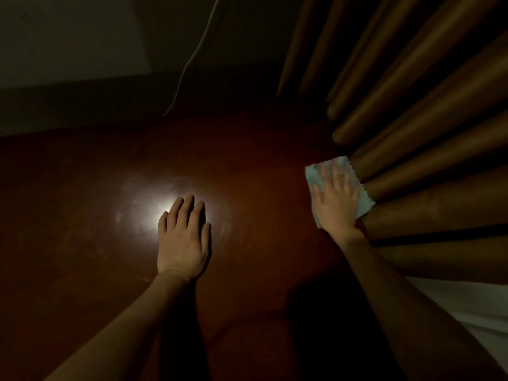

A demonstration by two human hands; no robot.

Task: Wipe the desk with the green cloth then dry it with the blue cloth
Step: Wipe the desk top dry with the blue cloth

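Observation:
The dark reddish-brown desk (82, 215) fills most of the dim view. My right hand (334, 199) lies spread flat on a pale cloth (313, 174) with zigzag edges, pressing it onto the desk's right side against the curtain. In this light the cloth looks pale green-blue, and I cannot tell which colour it is. My left hand (182, 237) rests palm down on the desk's middle, fingers straight and holding nothing, beside a bright glare spot (152, 215). No second cloth is in view.
Brown curtain folds (426, 119) hang along the desk's right edge and touch the cloth. A thin white cable (189, 61) drops down the wall to the desk's far edge. Something white (467, 306) lies low at the right, beyond the desk.

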